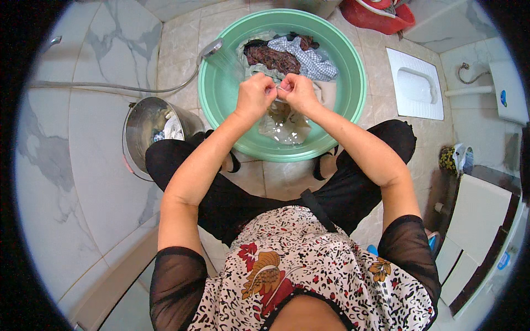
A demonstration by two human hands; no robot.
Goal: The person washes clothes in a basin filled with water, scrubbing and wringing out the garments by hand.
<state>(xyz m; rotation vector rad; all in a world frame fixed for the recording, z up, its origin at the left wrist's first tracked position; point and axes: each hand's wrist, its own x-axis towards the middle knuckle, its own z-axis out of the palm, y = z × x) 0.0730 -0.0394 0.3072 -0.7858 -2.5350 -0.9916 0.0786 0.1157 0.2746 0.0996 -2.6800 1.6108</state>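
My left hand (256, 94) and my right hand (299, 93) meet above a large green plastic basin (357, 120), fingertips pinched together. Between them runs a thin whitish strip (279, 87), perhaps a cord or cloth edge; its kind is too small to tell. Below the hands, a wet pale cloth (285, 130) lies in the basin's water. Farther back are a dark reddish-brown garment (271, 58) and a blue-and-white checked cloth (316, 62), both crumpled. At the basin's left rim a shower head (212, 47) sprays water inward.
A metal bucket (143, 124) with cloths inside stands by my left knee. The shower hose (136, 88) runs left along the wall. A white squat toilet (416, 85) lies to the right. Behind the basin is a red plastic bucket (379, 18).
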